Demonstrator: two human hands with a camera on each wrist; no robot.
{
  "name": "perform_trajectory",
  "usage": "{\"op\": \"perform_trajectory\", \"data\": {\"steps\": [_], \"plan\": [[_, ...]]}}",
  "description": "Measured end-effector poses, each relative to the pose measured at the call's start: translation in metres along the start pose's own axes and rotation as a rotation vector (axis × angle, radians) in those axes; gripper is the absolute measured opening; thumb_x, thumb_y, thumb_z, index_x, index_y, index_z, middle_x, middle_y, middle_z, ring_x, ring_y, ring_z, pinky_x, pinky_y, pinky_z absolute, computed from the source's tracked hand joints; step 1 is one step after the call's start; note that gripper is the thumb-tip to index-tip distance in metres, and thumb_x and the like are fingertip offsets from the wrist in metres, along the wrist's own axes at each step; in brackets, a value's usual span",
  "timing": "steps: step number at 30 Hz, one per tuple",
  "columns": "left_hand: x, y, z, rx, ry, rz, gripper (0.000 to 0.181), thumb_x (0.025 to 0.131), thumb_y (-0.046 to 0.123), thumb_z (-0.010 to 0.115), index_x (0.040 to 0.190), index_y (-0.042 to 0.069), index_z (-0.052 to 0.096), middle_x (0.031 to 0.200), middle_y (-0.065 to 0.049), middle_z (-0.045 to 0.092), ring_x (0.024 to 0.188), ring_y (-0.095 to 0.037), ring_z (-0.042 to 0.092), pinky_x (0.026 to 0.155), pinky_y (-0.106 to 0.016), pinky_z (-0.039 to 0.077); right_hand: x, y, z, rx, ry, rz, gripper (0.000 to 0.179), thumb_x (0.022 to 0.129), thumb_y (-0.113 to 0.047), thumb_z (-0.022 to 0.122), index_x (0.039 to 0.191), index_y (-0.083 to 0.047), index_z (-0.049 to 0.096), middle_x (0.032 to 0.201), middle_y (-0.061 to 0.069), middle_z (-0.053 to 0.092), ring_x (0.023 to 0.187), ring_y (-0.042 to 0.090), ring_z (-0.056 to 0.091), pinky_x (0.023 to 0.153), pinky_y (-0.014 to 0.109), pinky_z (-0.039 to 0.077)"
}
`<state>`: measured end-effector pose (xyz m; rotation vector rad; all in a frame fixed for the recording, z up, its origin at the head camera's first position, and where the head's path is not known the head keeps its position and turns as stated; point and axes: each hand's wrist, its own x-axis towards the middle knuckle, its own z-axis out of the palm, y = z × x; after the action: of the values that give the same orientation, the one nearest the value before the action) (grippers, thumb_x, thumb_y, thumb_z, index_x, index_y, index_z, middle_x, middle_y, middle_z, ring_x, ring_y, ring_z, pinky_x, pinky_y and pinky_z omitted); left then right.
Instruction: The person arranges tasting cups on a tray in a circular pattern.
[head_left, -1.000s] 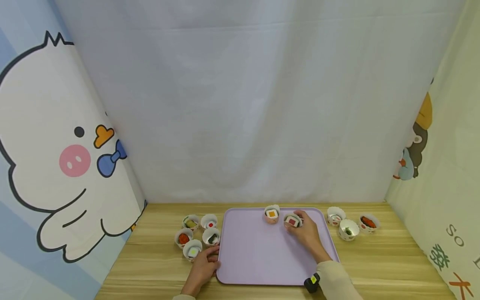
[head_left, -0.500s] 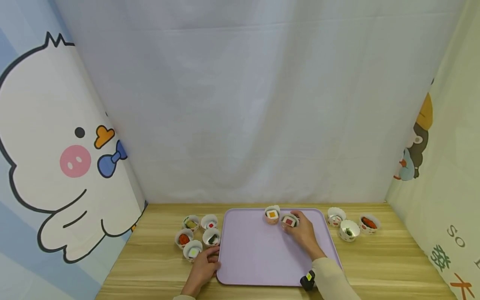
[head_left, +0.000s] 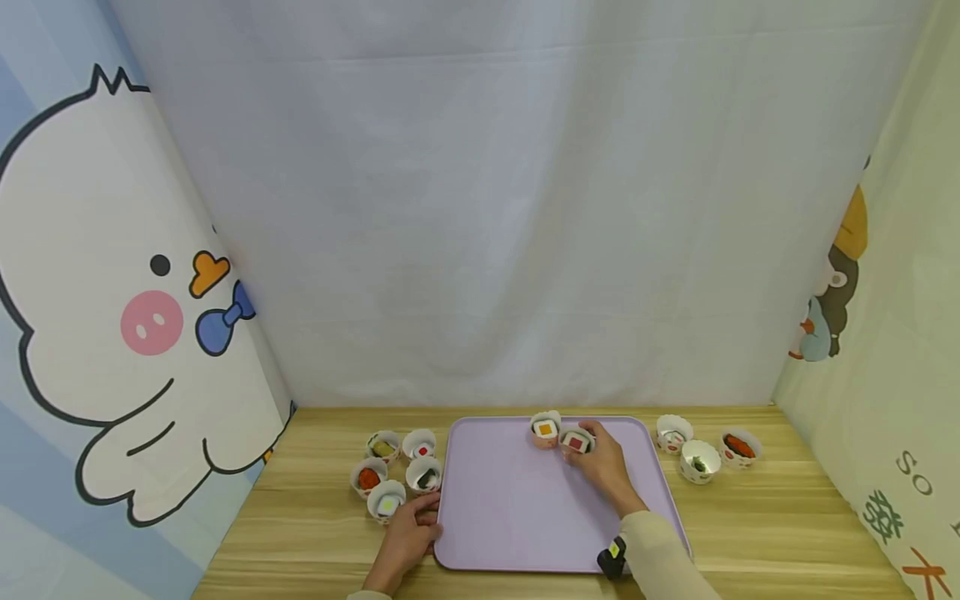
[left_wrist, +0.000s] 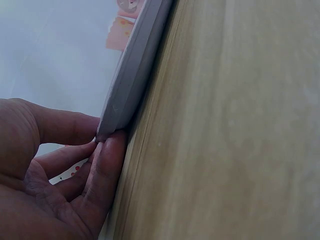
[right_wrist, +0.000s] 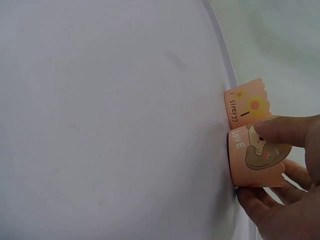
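My right hand [head_left: 609, 468] holds a paper baking cup [head_left: 576, 443] with a white piece bearing a dark red square inside. It is at the back of the lilac tray [head_left: 517, 517], right beside a second paper cup [head_left: 545, 431] holding a white piece with an orange square. In the right wrist view my thumb and fingers grip the pink printed side of the held cup [right_wrist: 245, 170]. My left hand [head_left: 407, 537] is at the tray's left side; the left wrist view shows thumb and fingers pinching the tray's rim [left_wrist: 132, 75].
Left of the tray stands a cluster of several paper cups [head_left: 386, 500] with small food-like pieces, close to my left fingers. Three more paper cups [head_left: 700, 463] are right of the tray. A pale cloth [head_left: 480, 250] hangs behind the wooden table [head_left: 750, 533].
My right hand has moved the cup a little to the left, up beside the cup with the orange square. My left hand has stayed at the tray's edge.
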<state>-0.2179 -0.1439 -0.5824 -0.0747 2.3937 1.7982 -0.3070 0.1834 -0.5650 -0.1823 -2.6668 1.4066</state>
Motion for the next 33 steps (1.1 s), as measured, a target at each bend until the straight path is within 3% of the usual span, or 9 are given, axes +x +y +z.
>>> {"op": "perform_trajectory", "data": {"steps": [7,21,25,28,33], "plan": [[0.001,-0.002,0.0,0.001,-0.008,-0.004,0.054,0.079,-0.009,0.06,0.133,-0.01,0.053,0.102,-0.018,0.067,0.079,-0.015,0.061,0.055,-0.031,0.055,0.002,0.0,0.001,-0.022,-0.013,-0.015,0.064,0.077,-0.007,0.08,0.133,0.001,0.052,0.132,0.027,0.057,0.109,0.035,0.058,0.091,0.047,0.048],[0.002,-0.004,0.001,-0.001,0.0,0.007,0.055,0.077,-0.009,0.06,0.132,-0.01,0.053,0.105,-0.019,0.067,0.08,-0.016,0.061,0.055,-0.03,0.054,0.0,0.003,-0.003,-0.026,-0.039,-0.042,0.073,0.074,-0.008,0.081,0.138,0.0,0.047,0.134,0.028,0.055,0.106,0.033,0.06,0.086,0.042,0.049],[0.002,-0.005,0.001,0.007,-0.001,0.002,0.054,0.078,-0.008,0.061,0.132,-0.01,0.054,0.105,-0.018,0.067,0.079,-0.015,0.06,0.055,-0.03,0.054,-0.003,0.001,-0.01,0.001,-0.054,-0.036,0.076,0.075,-0.007,0.081,0.141,0.0,0.044,0.136,0.028,0.053,0.115,0.041,0.058,0.092,0.047,0.051],[0.002,-0.005,0.001,0.004,-0.002,0.004,0.055,0.078,-0.008,0.061,0.132,-0.01,0.054,0.105,-0.018,0.067,0.079,-0.015,0.06,0.055,-0.03,0.054,-0.005,-0.002,-0.016,0.005,-0.053,-0.043,0.077,0.075,-0.009,0.083,0.14,0.0,0.044,0.14,0.027,0.051,0.126,0.045,0.052,0.1,0.053,0.047],[0.002,-0.005,0.001,-0.012,-0.001,0.014,0.055,0.077,-0.01,0.059,0.132,-0.011,0.053,0.103,-0.019,0.067,0.08,-0.015,0.061,0.055,-0.03,0.055,-0.009,-0.008,-0.026,0.001,-0.043,-0.069,0.076,0.074,-0.008,0.082,0.14,0.001,0.044,0.144,0.026,0.048,0.13,0.046,0.048,0.103,0.056,0.044]]}}
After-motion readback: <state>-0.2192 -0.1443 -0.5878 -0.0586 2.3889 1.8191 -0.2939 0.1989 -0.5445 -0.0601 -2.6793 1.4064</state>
